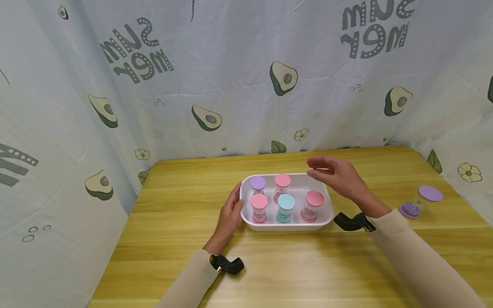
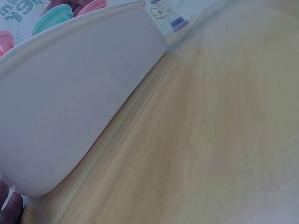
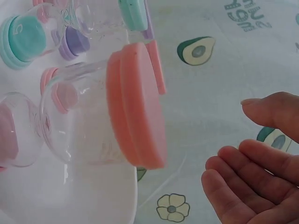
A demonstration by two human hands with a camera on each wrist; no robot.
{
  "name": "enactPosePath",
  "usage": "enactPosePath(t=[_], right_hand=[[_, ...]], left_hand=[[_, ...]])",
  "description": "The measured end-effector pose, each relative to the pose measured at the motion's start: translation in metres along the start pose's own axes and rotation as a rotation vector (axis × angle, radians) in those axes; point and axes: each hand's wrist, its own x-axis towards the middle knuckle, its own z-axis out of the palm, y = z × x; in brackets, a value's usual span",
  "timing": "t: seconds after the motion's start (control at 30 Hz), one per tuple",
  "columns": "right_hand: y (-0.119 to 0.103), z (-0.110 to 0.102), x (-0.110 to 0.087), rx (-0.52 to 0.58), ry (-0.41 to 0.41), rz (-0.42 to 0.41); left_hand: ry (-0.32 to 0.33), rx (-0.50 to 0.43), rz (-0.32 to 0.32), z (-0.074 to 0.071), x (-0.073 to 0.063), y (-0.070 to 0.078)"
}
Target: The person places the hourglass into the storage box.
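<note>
My left hand (image 1: 230,211) holds the left end of a white tray (image 1: 289,227), thumb by the rim and fingers along the outer wall. Several sand timers stand inside the tray: a purple one (image 1: 258,183), a blue one (image 1: 286,203), and pink ones, including a darker pink timer (image 1: 314,199) at front right. Above the tray's back right corner, my right hand (image 1: 339,175) hangs with thumb and fingers apart and nothing between them. In the right wrist view, a coral-capped timer (image 3: 140,112) is close to the camera, apart from the right hand's fingers.
Another purple sand timer (image 1: 430,193) stands on the wooden table (image 1: 185,201), right of the tray beyond my right forearm. A curtain (image 1: 239,85) printed with avocados hangs behind the table and along its sides.
</note>
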Motion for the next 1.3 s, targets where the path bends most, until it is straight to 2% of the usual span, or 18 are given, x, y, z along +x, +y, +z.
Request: enactPosePath(t=[0.6,0.83,0.93,1.23,1.3], right_hand=[[0.013,-0.028,-0.023,-0.02,0.099,-0.017],[0.016,-0.037,-0.03,-0.04,0.135,0.029],[0.017,-0.041,-0.033,-0.036,0.156,0.025],[0.025,-0.051,-0.042,-0.025,0.201,0.051],[0.027,-0.054,-0.045,-0.025,0.209,0.06]], left_hand=[[0.0,0.008,-0.006,0.0,-0.001,-0.001],[0.014,-0.019,-0.003,0.001,0.008,-0.032],[0.024,-0.018,-0.001,0.001,0.008,-0.036],[0.034,0.001,-0.001,0.002,0.007,-0.035],[0.024,-0.001,-0.007,0.002,0.005,-0.026]])
